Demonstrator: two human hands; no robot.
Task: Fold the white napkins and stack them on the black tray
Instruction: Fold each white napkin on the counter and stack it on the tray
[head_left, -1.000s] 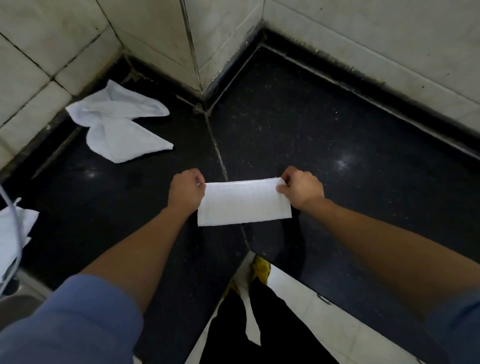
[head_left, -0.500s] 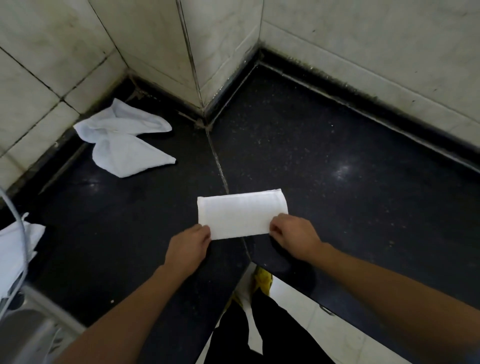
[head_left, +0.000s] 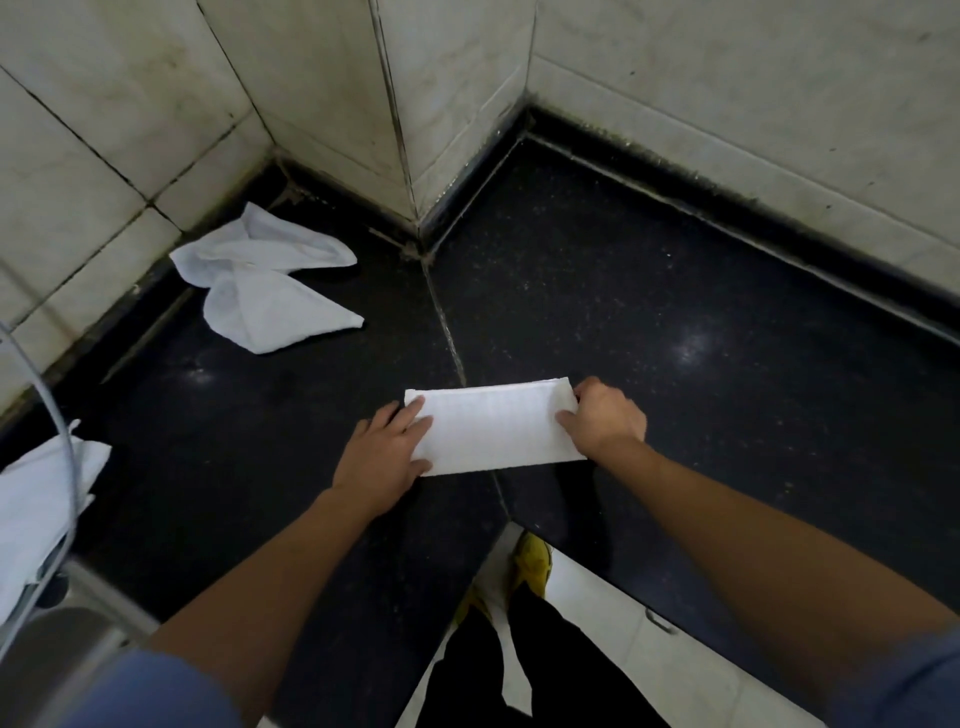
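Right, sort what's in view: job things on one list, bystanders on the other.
Job:
folded napkin, flat on the counter
left hand and right hand on its ends
loose napkins by the wall
napkins at far left

Lying about:
cable
yellow shoe

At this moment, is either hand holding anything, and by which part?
Both are on the folded white napkin, which lies on the black counter. The left hand lies flat on its left end; the right hand pinches its right end.
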